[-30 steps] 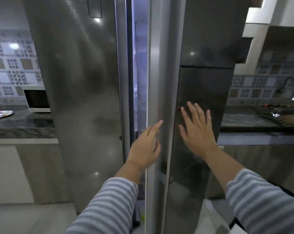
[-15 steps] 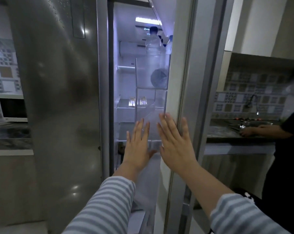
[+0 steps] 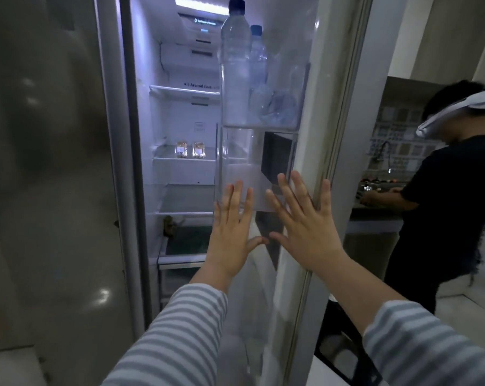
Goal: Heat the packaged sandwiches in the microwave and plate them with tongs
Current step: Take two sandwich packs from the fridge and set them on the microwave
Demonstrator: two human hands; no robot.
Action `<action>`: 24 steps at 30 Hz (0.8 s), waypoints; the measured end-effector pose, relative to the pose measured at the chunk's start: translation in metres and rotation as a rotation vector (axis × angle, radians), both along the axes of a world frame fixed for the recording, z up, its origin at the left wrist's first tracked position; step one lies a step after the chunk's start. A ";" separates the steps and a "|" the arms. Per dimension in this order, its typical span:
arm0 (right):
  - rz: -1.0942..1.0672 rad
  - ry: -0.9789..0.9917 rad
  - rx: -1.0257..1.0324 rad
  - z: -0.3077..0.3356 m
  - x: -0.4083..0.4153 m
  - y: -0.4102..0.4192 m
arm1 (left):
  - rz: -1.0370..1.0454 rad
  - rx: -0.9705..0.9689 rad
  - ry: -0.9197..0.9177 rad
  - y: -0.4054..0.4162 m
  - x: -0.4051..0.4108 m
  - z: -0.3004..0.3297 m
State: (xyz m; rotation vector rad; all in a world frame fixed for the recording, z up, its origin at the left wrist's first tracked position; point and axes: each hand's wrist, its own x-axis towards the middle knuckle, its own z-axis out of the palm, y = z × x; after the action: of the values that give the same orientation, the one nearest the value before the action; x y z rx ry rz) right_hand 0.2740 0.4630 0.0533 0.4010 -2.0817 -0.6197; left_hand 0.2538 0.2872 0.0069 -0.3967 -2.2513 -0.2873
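Dim kitchen light is broken by the lit interior of a tall fridge (image 3: 180,112), whose right-hand door (image 3: 344,151) is swung outward. Both hands are spread flat and hold nothing: the left hand (image 3: 231,232) is laid against the clear door bin (image 3: 235,174), the right hand (image 3: 305,227) against the door's inner edge. The step in hand is judged to be fetching: two packaged sandwiches (image 3: 190,149) are seen side by side on a middle shelf (image 3: 180,160), well behind the hands. A reach past the bin into the compartment is called for next, the door being kept wide. Water bottles (image 3: 237,65) and a dark box (image 3: 276,160) are stored in the door. Another person (image 3: 447,196) is occupied at the table (image 3: 375,215) to the right.
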 end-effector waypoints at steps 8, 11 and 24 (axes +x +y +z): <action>0.054 0.048 0.020 -0.002 -0.009 0.067 | 0.074 -0.025 0.064 0.062 0.010 -0.001; 0.040 0.023 0.022 -0.002 -0.010 0.079 | 0.099 -0.025 0.051 0.075 0.011 -0.002; 0.178 -0.062 -0.208 -0.008 0.013 0.036 | 0.112 -0.060 0.137 0.026 0.031 0.010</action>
State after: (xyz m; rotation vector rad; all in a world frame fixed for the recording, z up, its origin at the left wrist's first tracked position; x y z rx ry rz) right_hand 0.2872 0.4988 0.0449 0.4837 -2.1162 -0.2864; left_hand 0.2851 0.3129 0.0166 -0.3106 -2.1420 -0.1302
